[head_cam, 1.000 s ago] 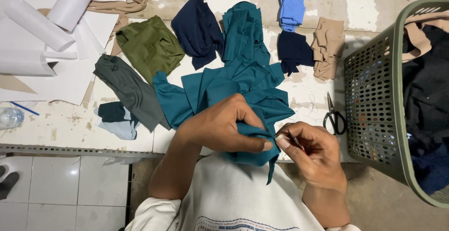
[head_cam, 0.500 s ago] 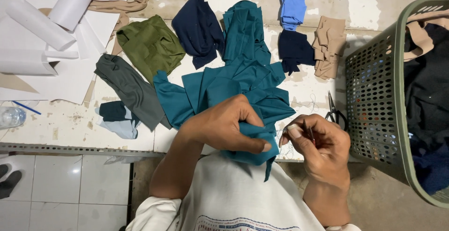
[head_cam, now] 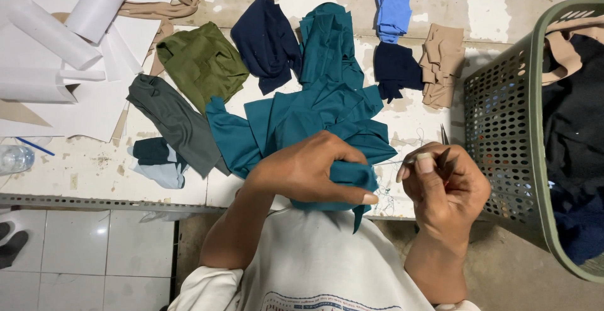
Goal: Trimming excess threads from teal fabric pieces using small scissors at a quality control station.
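My left hand (head_cam: 308, 172) is closed around a bunched edge of a large teal cloth (head_cam: 296, 116), which spreads across the table's front edge toward my chest. My right hand (head_cam: 447, 188) is held just right of that bunch with its fingertips pinched together. A thin thread (head_cam: 390, 162) runs from the cloth to those fingertips. The dark tips of small scissors (head_cam: 443, 136) show just beyond my right fingers. The rest of the scissors is hidden, and I cannot tell whether my hand touches them.
Cloth pieces lie behind the teal one: olive (head_cam: 201, 65), navy (head_cam: 264, 40), grey (head_cam: 176, 122), light blue (head_cam: 393, 12), dark blue (head_cam: 396, 68), tan (head_cam: 440, 62). White paper rolls (head_cam: 56, 34) lie at the far left. A green perforated basket (head_cam: 503, 116) of clothes stands at the right.
My right hand has moved right, away from the bunched cloth, drawing the thread out, and now covers most of the scissors. My left hand has kept its grip.
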